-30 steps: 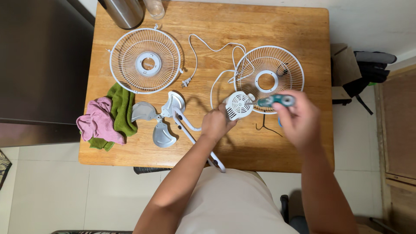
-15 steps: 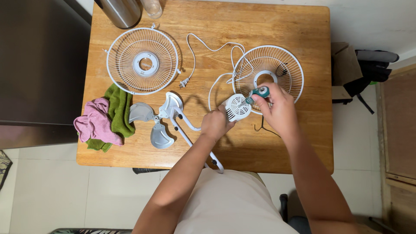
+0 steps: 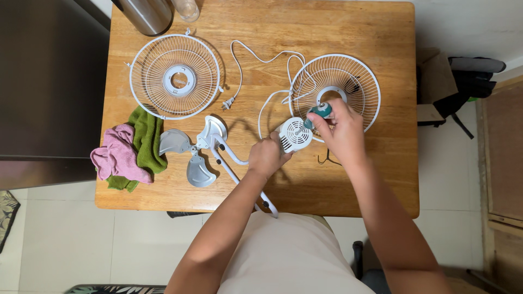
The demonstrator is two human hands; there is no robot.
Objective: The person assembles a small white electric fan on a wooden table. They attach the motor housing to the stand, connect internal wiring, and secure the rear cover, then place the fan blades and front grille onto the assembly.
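Your right hand [image 3: 340, 130] has brought the screwdriver [image 3: 318, 112] upright onto the motor housing [image 3: 295, 134], fingers clamped round its handle. Your left hand [image 3: 266, 157] grips the housing beside them, steadying it.

Motor housing [image 3: 295, 134] between fan blade [image 3: 188, 149] at left and rear grille [image 3: 335, 92] behind-right, on table [image 3: 348, 32].

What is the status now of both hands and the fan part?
Left hand steadies round white vented motor housing. Right hand shut on teal-handled screwdriver, tip at housing. White power cord lies clear behind.
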